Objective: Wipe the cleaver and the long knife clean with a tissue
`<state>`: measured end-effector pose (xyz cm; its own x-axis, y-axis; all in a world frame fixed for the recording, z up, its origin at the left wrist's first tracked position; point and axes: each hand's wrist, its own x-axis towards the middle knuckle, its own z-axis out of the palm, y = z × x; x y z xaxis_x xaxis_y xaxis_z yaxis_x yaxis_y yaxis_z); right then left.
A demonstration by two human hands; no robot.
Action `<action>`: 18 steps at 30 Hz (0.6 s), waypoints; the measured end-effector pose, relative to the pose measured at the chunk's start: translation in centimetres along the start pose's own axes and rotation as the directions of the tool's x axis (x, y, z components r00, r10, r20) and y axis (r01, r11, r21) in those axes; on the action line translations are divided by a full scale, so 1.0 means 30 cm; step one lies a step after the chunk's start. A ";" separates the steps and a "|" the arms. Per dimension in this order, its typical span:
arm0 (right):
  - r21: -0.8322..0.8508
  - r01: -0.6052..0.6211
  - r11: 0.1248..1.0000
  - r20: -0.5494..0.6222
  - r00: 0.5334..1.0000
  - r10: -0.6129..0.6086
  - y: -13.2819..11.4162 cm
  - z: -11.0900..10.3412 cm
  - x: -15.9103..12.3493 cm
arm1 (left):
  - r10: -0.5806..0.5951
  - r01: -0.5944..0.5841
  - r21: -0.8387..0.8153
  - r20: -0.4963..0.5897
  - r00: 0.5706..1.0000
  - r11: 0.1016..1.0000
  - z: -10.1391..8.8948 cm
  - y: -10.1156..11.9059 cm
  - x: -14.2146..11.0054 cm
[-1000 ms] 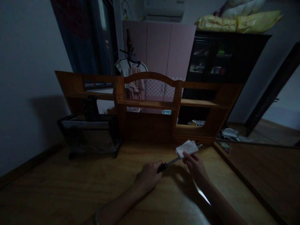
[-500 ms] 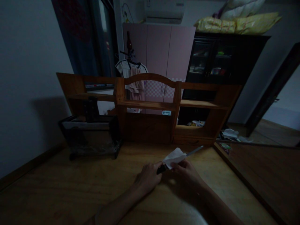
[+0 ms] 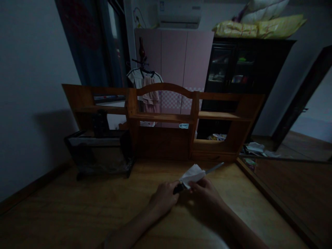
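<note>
My left hand (image 3: 165,196) is closed around the black handle of a knife (image 3: 214,168), low in the middle of the head view. The blade points up and to the right, and its tip shows past a white paper tissue (image 3: 193,175). That tissue is folded over the middle of the blade. My right hand (image 3: 204,190) pinches the tissue against the blade from the right, thumb and fingers pressed together. Both hands are just above the wooden tabletop (image 3: 153,228). The part of the blade under the tissue is hidden.
A wooden shelf unit (image 3: 160,119) stands along the tabletop's far side. At the left is a black-framed box-like object (image 3: 101,155) with a dark item on top. A raised wooden edge (image 3: 269,199) runs down the right. Beyond stand a pink wardrobe (image 3: 173,58) and a dark cabinet (image 3: 249,69).
The camera view has shifted slightly. Both hands keep their hold on the knife and the tissue, with hardly any visible movement.
</note>
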<state>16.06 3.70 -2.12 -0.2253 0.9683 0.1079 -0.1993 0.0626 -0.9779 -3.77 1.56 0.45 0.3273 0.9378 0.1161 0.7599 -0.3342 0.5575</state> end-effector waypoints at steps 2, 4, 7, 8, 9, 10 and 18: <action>0.018 0.003 1.000 -0.018 1.000 -0.002 0.004 0.002 0.002 | -0.003 0.003 0.007 0.005 1.000 1.000 -0.003 0.002 -0.001; 0.039 0.000 0.999 -0.040 0.999 0.002 0.007 0.006 0.003 | -0.019 0.018 0.020 0.012 1.000 1.000 -0.004 0.001 -0.001; 0.050 -0.019 0.999 -0.073 0.997 0.023 0.008 0.007 0.000 | -0.012 0.012 0.029 0.014 1.000 0.999 0.003 -0.009 0.003; 0.048 -0.033 0.998 -0.073 0.997 0.036 0.007 0.006 -0.001 | 0.006 -0.007 0.025 0.011 1.000 1.000 0.007 -0.013 0.005; 0.041 -0.049 0.998 -0.068 0.996 0.052 0.006 0.004 -0.003 | 0.027 -0.027 0.020 0.008 1.000 0.999 0.011 -0.018 0.007; 0.033 -0.065 0.997 -0.060 0.996 0.067 0.004 0.001 -0.005 | 0.044 -0.044 0.017 0.001 0.999 0.999 0.015 -0.023 0.009; 0.055 -0.128 0.990 -0.029 0.991 0.129 -0.049 0.006 -0.017 | 0.108 -0.108 -0.009 -0.002 0.994 0.994 0.019 -0.046 0.010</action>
<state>16.29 3.06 -0.70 -0.2219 0.9748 -0.0247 -0.2208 -0.0749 -0.9725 -4.40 2.26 -0.76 0.4061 0.8965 0.1770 0.7150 -0.4324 0.5494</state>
